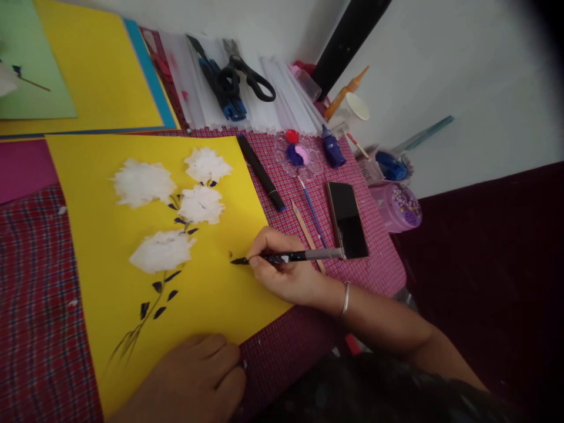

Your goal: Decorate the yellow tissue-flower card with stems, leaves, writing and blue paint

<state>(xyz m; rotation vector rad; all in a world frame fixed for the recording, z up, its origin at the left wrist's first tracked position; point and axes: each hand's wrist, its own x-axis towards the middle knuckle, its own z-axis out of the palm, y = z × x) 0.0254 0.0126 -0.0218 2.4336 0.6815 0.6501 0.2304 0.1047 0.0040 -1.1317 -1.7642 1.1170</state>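
Observation:
My right hand (282, 264) grips a black pen with a grey end (315, 254), its dark tip touching the yellow paper (211, 311) beside a small dark mark (230, 254). At the lower edge of the sheet rests my left hand (198, 376), its fingers curled in together with no object visible in them; the palm side is hidden. Several white ragged blossoms, one a fluffy white flower (161, 251), sit along a brown painted stem (152, 308) with dark purple leaves (160, 313) on the sheet.
Right of the sheet lie a thick black marker (261, 172), a pencil (304, 226), a paintbrush (312, 211), a phone (347, 219) and a paint palette (304, 158). Scissors (242, 73) and a cutter (215, 79) lie behind. A purple bead tub (394, 205) stands near the wall.

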